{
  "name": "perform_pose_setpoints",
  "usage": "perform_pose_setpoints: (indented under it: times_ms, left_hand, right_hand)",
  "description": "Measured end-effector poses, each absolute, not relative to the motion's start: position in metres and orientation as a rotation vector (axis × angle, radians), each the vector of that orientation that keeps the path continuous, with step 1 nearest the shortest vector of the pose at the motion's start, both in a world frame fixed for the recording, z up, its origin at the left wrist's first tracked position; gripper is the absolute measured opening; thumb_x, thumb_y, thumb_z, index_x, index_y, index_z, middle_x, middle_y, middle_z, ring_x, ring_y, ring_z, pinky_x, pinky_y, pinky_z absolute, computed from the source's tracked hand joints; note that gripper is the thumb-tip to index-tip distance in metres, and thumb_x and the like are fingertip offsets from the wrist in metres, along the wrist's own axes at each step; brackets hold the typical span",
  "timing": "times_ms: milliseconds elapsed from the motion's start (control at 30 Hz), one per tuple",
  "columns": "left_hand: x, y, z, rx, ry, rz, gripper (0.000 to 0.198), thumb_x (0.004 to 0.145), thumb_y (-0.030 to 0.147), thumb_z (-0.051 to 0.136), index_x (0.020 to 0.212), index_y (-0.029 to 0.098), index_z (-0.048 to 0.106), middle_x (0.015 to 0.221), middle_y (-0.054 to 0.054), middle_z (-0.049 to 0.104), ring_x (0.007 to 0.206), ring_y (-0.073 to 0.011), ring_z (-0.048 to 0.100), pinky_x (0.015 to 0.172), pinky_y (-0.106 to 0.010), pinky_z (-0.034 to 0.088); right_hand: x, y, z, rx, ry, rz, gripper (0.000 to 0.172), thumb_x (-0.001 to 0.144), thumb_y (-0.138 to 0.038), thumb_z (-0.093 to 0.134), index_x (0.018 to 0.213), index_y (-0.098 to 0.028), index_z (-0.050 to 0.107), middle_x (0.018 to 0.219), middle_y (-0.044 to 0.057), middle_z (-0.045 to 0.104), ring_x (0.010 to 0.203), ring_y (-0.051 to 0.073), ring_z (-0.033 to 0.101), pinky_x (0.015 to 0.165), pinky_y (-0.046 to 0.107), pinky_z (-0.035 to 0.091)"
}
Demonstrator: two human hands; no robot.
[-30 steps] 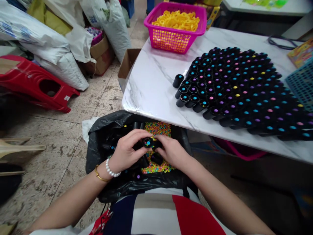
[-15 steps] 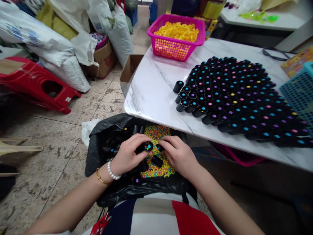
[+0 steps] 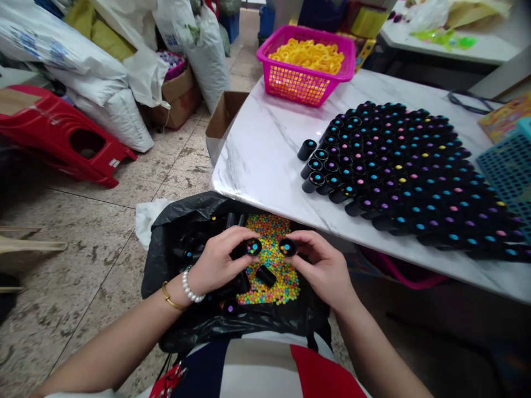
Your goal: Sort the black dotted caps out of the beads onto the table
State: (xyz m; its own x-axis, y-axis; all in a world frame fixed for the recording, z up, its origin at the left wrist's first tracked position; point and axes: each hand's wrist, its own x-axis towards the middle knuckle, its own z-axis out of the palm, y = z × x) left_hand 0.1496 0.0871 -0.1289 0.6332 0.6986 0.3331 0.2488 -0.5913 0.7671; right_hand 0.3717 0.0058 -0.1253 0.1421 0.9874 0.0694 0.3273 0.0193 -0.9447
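Far left: smooth red plastic stool [image 3: 62, 132] with rounded cutout, crinkled white sacks [image 3: 120, 119] behind. Then wrinkled black plastic liner [image 3: 153, 276]: smooth black cylinders [image 3: 231, 220] heaped on its left, tiny round multicolored beads [image 3: 269, 224] on its right. Left hand [image 3: 222, 251] over it, fingers curled, pinching left-hand tube [image 3: 254, 247], open end up, blue disc and a few beads inside. Loose black tube [image 3: 266, 276] lies tilted on the beads. Right hand [image 3: 321, 262] mirrors that grip on right-hand tube [image 3: 287, 247], also blue disc plus beads; the two held tubes are apart. Glossy marbled tabletop [image 3: 265, 143]: magenta lattice basket [image 3: 296, 91] full of yellow rings [image 3: 307, 55], then dense upright tube array [image 3: 398, 166], colored dots inside, beside teal perforated basket [image 3: 508, 171].
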Motion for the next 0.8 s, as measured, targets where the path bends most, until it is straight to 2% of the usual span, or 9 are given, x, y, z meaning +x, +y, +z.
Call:
perform_pose_setpoints:
  times_ms: [100, 200, 267, 400, 533, 600, 700, 800]
  left_hand:
    - [0.149, 0.087, -0.13, 2.153, 0.735, 0.83, 0.031, 0.081, 0.018, 0.07, 0.112, 0.017, 0.063, 0.106, -0.008, 0.068, 0.099, -0.0179, 0.064, 0.088, -0.031, 0.052]
    - [0.149, 0.086, -0.13, 2.153, 0.737, 0.832, 0.032, 0.081, 0.018, 0.071, 0.112, 0.016, 0.063, 0.106, -0.009, 0.068, 0.099, -0.0177, 0.064, 0.088, -0.03, 0.051]
    - [0.148, 0.086, -0.13, 2.152, 0.735, 0.834, 0.032, 0.081, 0.017, 0.071, 0.111, 0.016, 0.063, 0.106, -0.009, 0.068, 0.099, -0.0176, 0.064, 0.088, -0.03, 0.051]
    - [0.149, 0.086, -0.131, 2.167, 0.733, 0.844, 0.032, 0.081, 0.016, 0.071, 0.112, 0.017, 0.063, 0.107, -0.009, 0.068, 0.1, -0.0179, 0.063, 0.09, -0.031, 0.051]
    - [0.15, 0.086, -0.133, 2.176, 0.766, 0.879, 0.034, 0.08, 0.015, 0.071, 0.113, 0.017, 0.062, 0.107, -0.009, 0.068, 0.1, -0.0186, 0.063, 0.089, -0.033, 0.051]
    - [0.15, 0.086, -0.133, 2.172, 0.771, 0.889, 0.034, 0.08, 0.014, 0.071, 0.113, 0.017, 0.062, 0.107, -0.009, 0.068, 0.099, -0.0186, 0.063, 0.089, -0.033, 0.052]
    - [0.149, 0.087, -0.133, 2.169, 0.771, 0.893, 0.033, 0.08, 0.015, 0.071, 0.112, 0.015, 0.063, 0.106, -0.01, 0.068, 0.1, -0.0185, 0.063, 0.089, -0.032, 0.051]
    - [0.148, 0.088, -0.133, 2.162, 0.784, 0.9, 0.033, 0.08, 0.016, 0.071, 0.112, 0.015, 0.063, 0.106, -0.01, 0.068, 0.099, -0.0184, 0.063, 0.088, -0.032, 0.052]
  right_hand:
    - [0.368, 0.004, -0.126, -1.378, -1.134, 1.116, 0.03, 0.076, -0.022, 0.075, 0.104, -0.023, 0.063, 0.104, 0.003, 0.068, 0.093, 0.017, 0.067, 0.085, 0.031, 0.056]
    - [0.365, 0.003, -0.126, -1.374, -1.202, 1.119, 0.029, 0.079, -0.019, 0.071, 0.106, -0.024, 0.061, 0.105, 0.002, 0.068, 0.092, 0.016, 0.067, 0.083, 0.03, 0.056]
    - [0.365, 0.005, -0.127, -1.436, -1.429, 0.936, 0.027, 0.083, -0.016, 0.065, 0.109, -0.023, 0.061, 0.106, 0.003, 0.067, 0.092, 0.016, 0.066, 0.083, 0.03, 0.056]
    - [0.362, 0.016, -0.13, -1.603, -2.077, 0.358, 0.026, 0.089, -0.011, 0.052, 0.112, -0.018, 0.063, 0.112, 0.011, 0.065, 0.101, 0.024, 0.059, 0.087, 0.038, 0.052]
    - [0.347, 0.028, -0.137, -1.678, -2.564, 0.169, 0.017, 0.091, -0.014, 0.051, 0.1, -0.014, 0.065, 0.096, 0.013, 0.065, 0.09, 0.027, 0.057, 0.08, 0.04, 0.051]
    - [0.341, 0.031, -0.141, -1.649, -2.647, 0.236, 0.015, 0.091, -0.014, 0.051, 0.096, -0.014, 0.065, 0.092, 0.012, 0.064, 0.089, 0.026, 0.057, 0.079, 0.039, 0.051]
    - [0.341, 0.028, -0.143, -1.611, -2.521, 0.515, 0.013, 0.089, -0.011, 0.054, 0.098, -0.015, 0.063, 0.096, 0.01, 0.063, 0.092, 0.023, 0.059, 0.079, 0.035, 0.052]
    - [0.352, 0.02, -0.137, -1.557, -2.122, 0.847, 0.026, 0.083, -0.007, 0.06, 0.106, -0.019, 0.06, 0.099, 0.005, 0.063, 0.085, 0.016, 0.062, 0.078, 0.028, 0.052]
